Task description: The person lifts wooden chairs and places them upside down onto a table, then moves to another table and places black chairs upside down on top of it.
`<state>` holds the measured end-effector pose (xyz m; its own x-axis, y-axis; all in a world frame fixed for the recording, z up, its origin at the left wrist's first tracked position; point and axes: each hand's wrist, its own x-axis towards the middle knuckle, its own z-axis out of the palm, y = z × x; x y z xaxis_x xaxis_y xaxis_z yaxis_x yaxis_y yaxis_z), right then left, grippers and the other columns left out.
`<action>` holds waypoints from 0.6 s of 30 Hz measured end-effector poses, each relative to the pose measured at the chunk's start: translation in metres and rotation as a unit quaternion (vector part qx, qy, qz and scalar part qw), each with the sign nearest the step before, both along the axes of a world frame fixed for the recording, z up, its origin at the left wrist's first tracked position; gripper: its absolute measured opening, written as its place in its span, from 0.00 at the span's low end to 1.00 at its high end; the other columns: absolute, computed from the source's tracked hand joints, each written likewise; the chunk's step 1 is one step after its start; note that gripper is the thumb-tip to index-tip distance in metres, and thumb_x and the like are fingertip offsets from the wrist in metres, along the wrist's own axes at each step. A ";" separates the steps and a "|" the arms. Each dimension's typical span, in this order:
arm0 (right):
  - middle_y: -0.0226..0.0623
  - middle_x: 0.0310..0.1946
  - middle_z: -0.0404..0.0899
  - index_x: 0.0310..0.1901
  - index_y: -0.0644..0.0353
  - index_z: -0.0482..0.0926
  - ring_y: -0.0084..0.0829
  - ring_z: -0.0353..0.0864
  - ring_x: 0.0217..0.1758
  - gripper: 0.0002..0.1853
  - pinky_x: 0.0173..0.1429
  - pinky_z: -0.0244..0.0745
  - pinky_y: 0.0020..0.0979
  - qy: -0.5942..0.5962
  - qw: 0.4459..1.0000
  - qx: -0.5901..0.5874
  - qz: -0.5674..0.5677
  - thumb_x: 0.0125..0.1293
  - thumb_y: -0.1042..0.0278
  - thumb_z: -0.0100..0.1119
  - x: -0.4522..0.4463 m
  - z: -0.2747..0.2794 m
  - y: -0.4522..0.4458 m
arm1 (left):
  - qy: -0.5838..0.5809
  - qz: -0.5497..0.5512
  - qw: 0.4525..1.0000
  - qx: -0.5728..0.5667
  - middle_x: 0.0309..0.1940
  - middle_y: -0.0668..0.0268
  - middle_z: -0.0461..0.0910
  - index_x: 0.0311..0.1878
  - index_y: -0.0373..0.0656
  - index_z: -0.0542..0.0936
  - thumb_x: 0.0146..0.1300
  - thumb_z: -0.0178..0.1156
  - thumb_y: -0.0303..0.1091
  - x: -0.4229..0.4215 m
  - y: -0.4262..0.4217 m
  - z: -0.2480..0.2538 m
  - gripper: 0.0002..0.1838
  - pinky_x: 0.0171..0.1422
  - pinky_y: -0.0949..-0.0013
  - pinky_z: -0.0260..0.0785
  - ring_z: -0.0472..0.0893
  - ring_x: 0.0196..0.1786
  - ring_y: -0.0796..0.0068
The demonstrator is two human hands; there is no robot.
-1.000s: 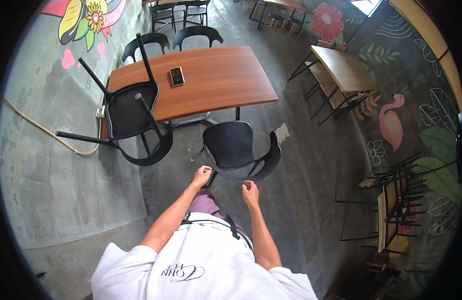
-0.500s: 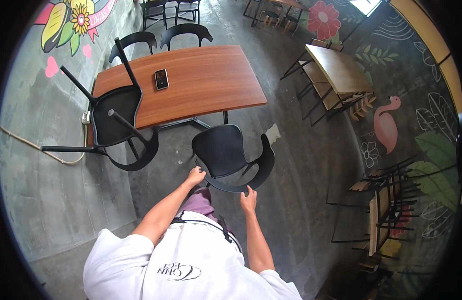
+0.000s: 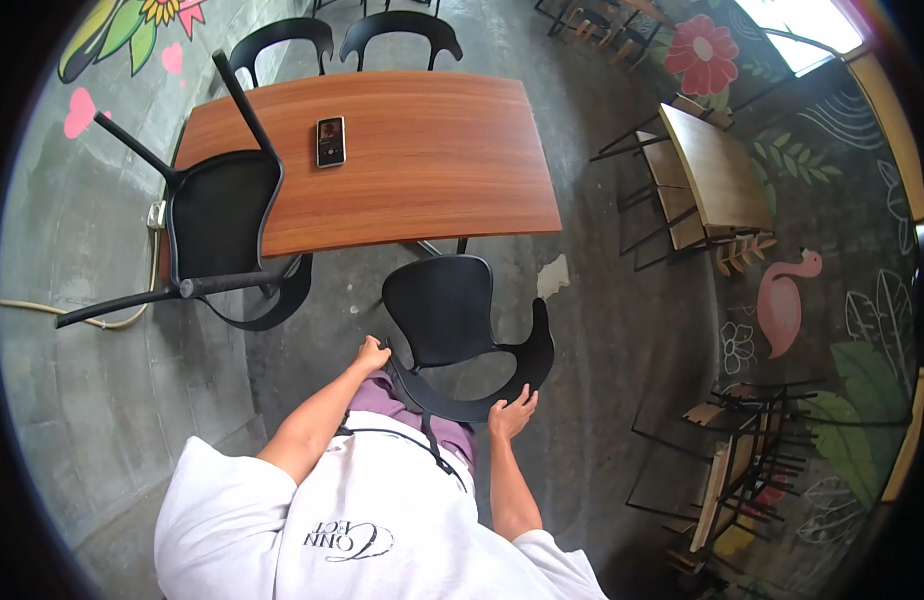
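Directly in front of me a black chair (image 3: pixel 444 310) stands upright on the floor, its curved backrest towards my body and its seat towards the wooden table (image 3: pixel 432 150). My left hand (image 3: pixel 374 353) is closed around the left end of the backrest. On the right part of the same backrest rests my right hand (image 3: pixel 512 410), fingers over its edge and gripping it. To the left, a second black chair (image 3: pixel 227 215) is upside down, hung by its seat on the table edge with its legs pointing up.
A phone (image 3: pixel 331 142) lies on the table. Two black chairs (image 3: pixel 402 35) stand behind it. To the right are a light wooden table (image 3: pixel 717 170) with benches and a stack of folded furniture (image 3: pixel 732 480) by the painted wall. A cable (image 3: pixel 132 318) runs along the left wall.
My right hand has slid right along the backrest. The held chair has turned slightly, and its backrest sits a little lower in view. My viewpoint has shifted with my body.
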<state>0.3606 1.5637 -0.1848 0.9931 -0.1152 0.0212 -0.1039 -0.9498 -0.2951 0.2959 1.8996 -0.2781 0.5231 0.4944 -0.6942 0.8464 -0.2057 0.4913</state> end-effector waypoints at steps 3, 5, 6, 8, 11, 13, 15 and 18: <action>0.54 0.73 0.56 0.73 0.58 0.57 0.55 0.59 0.74 0.42 0.73 0.60 0.49 0.021 1.000 -0.010 -0.011 0.54 0.71 0.60 0.031 -0.008 -0.001 | 0.008 -0.003 0.997 -0.076 0.54 0.49 0.82 0.54 0.37 0.81 0.54 0.66 0.48 0.005 0.011 -0.016 0.29 0.65 0.59 0.70 0.80 0.59 0.51; 0.54 0.71 0.58 0.73 0.61 0.56 0.53 0.60 0.73 0.42 0.75 0.60 0.48 0.030 0.997 0.006 -0.068 0.55 0.70 0.60 0.056 -0.019 -0.004 | 0.003 0.032 0.995 -0.093 0.52 0.48 0.83 0.53 0.38 0.82 0.57 0.64 0.46 0.005 0.007 -0.025 0.26 0.65 0.59 0.70 0.80 0.59 0.50; 0.54 0.71 0.58 0.73 0.61 0.56 0.53 0.60 0.73 0.42 0.75 0.60 0.48 0.033 0.998 0.002 -0.055 0.55 0.70 0.60 0.071 -0.022 -0.006 | -0.013 0.046 0.992 -0.120 0.53 0.48 0.82 0.54 0.38 0.81 0.59 0.62 0.46 0.002 0.006 -0.053 0.25 0.65 0.58 0.70 0.80 0.59 0.51; 0.53 0.71 0.60 0.73 0.63 0.55 0.52 0.63 0.72 0.42 0.72 0.63 0.49 0.082 0.988 0.041 -0.124 0.56 0.70 0.59 0.103 -0.029 -0.012 | -0.009 0.052 0.991 -0.124 0.55 0.46 0.80 0.57 0.37 0.79 0.65 0.56 0.46 0.004 -0.002 -0.051 0.24 0.65 0.55 0.69 0.79 0.61 0.50; 0.54 0.72 0.59 0.72 0.64 0.57 0.51 0.63 0.72 0.39 0.73 0.63 0.48 0.111 0.989 0.050 -0.089 0.58 0.66 0.56 0.153 -0.052 -0.030 | -0.011 0.090 0.995 -0.030 0.58 0.44 0.77 0.59 0.34 0.77 0.69 0.52 0.46 0.012 -0.023 -0.046 0.25 0.68 0.53 0.67 0.75 0.63 0.44; 0.55 0.67 0.67 0.71 0.61 0.60 0.53 0.67 0.69 0.37 0.71 0.64 0.46 0.140 0.985 0.083 -0.063 0.59 0.65 0.55 0.191 -0.059 -0.037 | -0.011 0.147 0.988 -0.037 0.58 0.42 0.77 0.58 0.34 0.77 0.69 0.52 0.46 0.015 -0.032 -0.066 0.25 0.68 0.52 0.66 0.74 0.64 0.43; 0.53 0.57 0.79 0.66 0.61 0.70 0.51 0.78 0.61 0.30 0.67 0.69 0.43 0.149 0.981 0.122 -0.031 0.60 0.65 0.55 0.226 -0.060 -0.037 | -0.008 0.197 0.979 -0.043 0.58 0.41 0.76 0.58 0.33 0.77 0.69 0.52 0.46 0.013 -0.044 -0.079 0.25 0.68 0.52 0.66 0.73 0.64 0.42; 0.47 0.47 0.85 0.55 0.63 0.81 0.38 0.84 0.53 0.21 0.58 0.75 0.36 0.180 0.956 0.222 0.064 0.61 0.64 0.55 0.284 -0.098 -0.046 | -0.088 0.425 0.897 -0.077 0.40 0.53 0.85 0.53 0.34 0.79 0.67 0.49 0.33 0.035 -0.057 -0.073 0.18 0.47 0.63 0.76 0.84 0.41 0.63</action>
<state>0.6446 1.5176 -0.2830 0.9334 0.0898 -0.3474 -0.1660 -0.7503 -0.6399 0.3313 1.8422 -0.3512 0.1103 0.6721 -0.7322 0.5710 0.5601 0.6002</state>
